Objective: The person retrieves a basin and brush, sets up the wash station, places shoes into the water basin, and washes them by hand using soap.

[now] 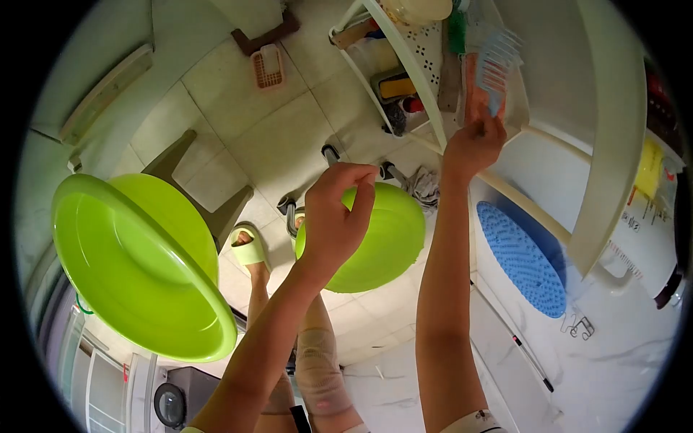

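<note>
My right hand [476, 146] is closed around the handle of a light blue wide-toothed comb [497, 65], whose teeth stand up over the shelf at the upper right. My left hand [339, 209] is in mid-view above a round green stool top [382, 242], its thumb and fingers bent together; whatever they may hold is too small to make out. Left of it, a large green basin [137, 267] is tilted with its opening towards me.
A white shelf rack [411, 65] holds several items, among them a yellow sponge. A blue bumpy mat [521, 258] leans at the right. A pink basket [268, 67] lies on the tiled floor. A white kettle-like container [642, 231] stands at the far right.
</note>
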### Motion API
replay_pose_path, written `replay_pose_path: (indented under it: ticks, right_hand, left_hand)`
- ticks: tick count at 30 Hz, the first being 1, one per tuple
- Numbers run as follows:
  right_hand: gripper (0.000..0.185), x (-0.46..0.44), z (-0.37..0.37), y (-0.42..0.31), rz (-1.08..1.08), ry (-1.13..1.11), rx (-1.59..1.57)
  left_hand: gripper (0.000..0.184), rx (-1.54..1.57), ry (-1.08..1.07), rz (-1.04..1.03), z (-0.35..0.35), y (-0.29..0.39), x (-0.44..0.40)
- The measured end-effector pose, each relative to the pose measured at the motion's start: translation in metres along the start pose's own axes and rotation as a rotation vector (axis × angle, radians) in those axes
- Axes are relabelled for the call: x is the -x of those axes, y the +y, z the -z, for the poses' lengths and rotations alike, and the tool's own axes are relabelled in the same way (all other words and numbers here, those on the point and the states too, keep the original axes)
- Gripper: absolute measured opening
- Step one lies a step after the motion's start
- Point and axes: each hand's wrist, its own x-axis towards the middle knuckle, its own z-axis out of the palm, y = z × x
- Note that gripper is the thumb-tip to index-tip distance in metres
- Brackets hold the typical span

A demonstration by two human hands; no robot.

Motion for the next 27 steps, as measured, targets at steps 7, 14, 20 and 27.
replay_pose_path:
  ticks: [7, 14, 20, 27]
  right_hand:
    - [0.033, -0.018, -0.005, -0.024, 0.026, -0.162, 0.227]
    - [0.048, -0.026, -0.041, -0.013, -0.172, -0.417, 0.088]
    - [0.041, -0.031, -0.01, -0.028, -0.264, -0.419, -0.004]
    - [0.023, 0.07, 0.101, -0.119, -0.756, -0.563, -0.988]
  left_hand:
    - [0.014, 0.016, 0.016, -0.023, 0.012, 0.016, -0.008]
    - [0.013, 0.011, 0.051, -0.031, 0.031, 0.014, -0.009]
    - [0.013, -0.033, 0.08, 0.0, 0.038, 0.011, 0.012]
    - [0.02, -0.353, 0.386, -0.153, 0.093, 0.034, 0.072]
